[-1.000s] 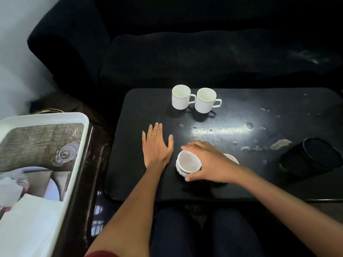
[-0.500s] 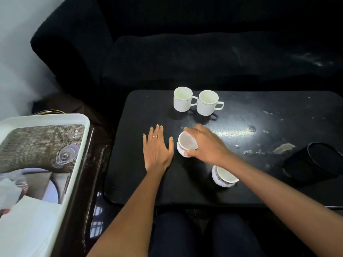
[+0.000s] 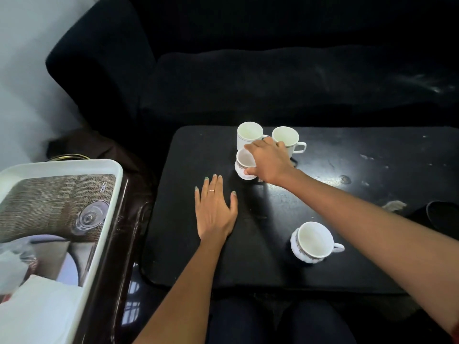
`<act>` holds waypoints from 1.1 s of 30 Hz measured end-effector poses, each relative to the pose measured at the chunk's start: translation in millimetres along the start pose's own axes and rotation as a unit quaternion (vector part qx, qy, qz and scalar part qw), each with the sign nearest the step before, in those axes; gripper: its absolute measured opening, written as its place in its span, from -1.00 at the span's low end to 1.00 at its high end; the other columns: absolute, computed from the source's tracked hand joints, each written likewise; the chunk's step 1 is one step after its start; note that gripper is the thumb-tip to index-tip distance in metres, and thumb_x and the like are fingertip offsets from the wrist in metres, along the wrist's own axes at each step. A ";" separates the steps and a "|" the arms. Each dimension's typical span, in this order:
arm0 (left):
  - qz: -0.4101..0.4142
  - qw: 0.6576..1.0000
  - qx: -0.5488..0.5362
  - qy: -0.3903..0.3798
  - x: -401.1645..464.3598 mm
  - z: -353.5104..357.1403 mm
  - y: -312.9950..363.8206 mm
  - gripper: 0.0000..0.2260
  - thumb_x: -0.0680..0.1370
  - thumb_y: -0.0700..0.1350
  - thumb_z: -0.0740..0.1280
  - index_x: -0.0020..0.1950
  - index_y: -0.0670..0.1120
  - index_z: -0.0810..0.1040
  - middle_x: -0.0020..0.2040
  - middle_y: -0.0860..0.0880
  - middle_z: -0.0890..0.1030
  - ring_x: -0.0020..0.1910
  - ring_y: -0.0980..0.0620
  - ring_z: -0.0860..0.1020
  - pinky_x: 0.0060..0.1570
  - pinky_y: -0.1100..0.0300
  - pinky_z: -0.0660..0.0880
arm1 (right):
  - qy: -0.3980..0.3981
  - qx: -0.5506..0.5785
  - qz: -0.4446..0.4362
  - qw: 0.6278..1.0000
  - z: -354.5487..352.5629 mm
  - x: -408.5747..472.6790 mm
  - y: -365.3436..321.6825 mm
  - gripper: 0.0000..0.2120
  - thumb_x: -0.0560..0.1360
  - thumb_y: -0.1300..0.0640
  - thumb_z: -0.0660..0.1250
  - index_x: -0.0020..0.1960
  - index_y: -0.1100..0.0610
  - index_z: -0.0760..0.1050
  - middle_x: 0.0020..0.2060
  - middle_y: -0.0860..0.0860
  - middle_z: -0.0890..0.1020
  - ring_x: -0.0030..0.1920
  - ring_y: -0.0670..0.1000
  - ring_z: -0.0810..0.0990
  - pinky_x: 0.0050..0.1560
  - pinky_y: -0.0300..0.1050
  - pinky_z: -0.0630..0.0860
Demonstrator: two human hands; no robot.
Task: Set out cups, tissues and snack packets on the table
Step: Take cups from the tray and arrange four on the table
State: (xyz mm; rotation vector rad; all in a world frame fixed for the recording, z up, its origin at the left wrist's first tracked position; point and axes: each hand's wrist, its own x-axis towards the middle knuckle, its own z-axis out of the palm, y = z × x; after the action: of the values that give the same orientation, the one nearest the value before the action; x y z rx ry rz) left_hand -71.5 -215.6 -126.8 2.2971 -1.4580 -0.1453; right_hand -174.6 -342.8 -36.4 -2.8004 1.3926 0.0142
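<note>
Patterned cup, gripped by the right hand, joins two mugs just beyond; another cup waits nearer. Left hand lies flat on the worktop. Tissues, snacks remain.

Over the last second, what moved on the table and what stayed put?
The right hand carried the patterned cup from the near edge to beside the two plain mugs, gripping it throughout. The second patterned cup, the mugs and the flat left hand stayed put.
</note>
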 end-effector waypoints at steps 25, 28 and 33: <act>0.000 1.000 -0.001 -0.001 0.8 0.8 2.0 -0.48 0.60 0.11 0.06 0.51 -0.11 0.23 0.51 -0.05 0.28 0.53 -0.01 0.13 0.52 0.00 -0.03 | 0.000 0.128 0.065 0.990 -10.5 -56.6 8.0 -0.38 0.39 -0.16 0.39 0.37 0.01 0.32 0.28 0.05 0.40 0.33 0.12 0.31 0.25 0.09 0.26; 0.000 1.000 -0.008 0.002 0.3 0.0 1.8 -0.48 0.59 0.09 0.09 0.50 -0.13 0.25 0.50 -0.07 0.31 0.53 -0.03 0.15 0.52 -0.01 -0.01 | -0.044 0.152 0.076 0.984 -17.5 -90.2 13.3 -0.35 0.37 -0.21 0.39 0.39 -0.03 0.32 0.31 0.01 0.37 0.34 0.09 0.28 0.27 0.07 0.23; 0.003 1.000 -0.010 0.001 -0.2 -1.9 2.1 -0.48 0.60 0.08 0.09 0.50 -0.14 0.25 0.50 -0.08 0.31 0.53 -0.04 0.15 0.52 -0.02 0.00 | -0.136 0.169 0.077 0.973 -29.4 -147.4 23.2 -0.25 0.27 -0.26 0.44 0.39 -0.10 0.31 0.33 -0.06 0.31 0.34 0.03 0.23 0.27 0.04 0.21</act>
State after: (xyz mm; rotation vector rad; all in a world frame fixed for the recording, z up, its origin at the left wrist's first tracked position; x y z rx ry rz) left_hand -72.8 -215.6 -124.3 2.2767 -1.4547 -0.1549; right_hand -282.0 -239.8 -5.1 -2.3119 1.3907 0.1414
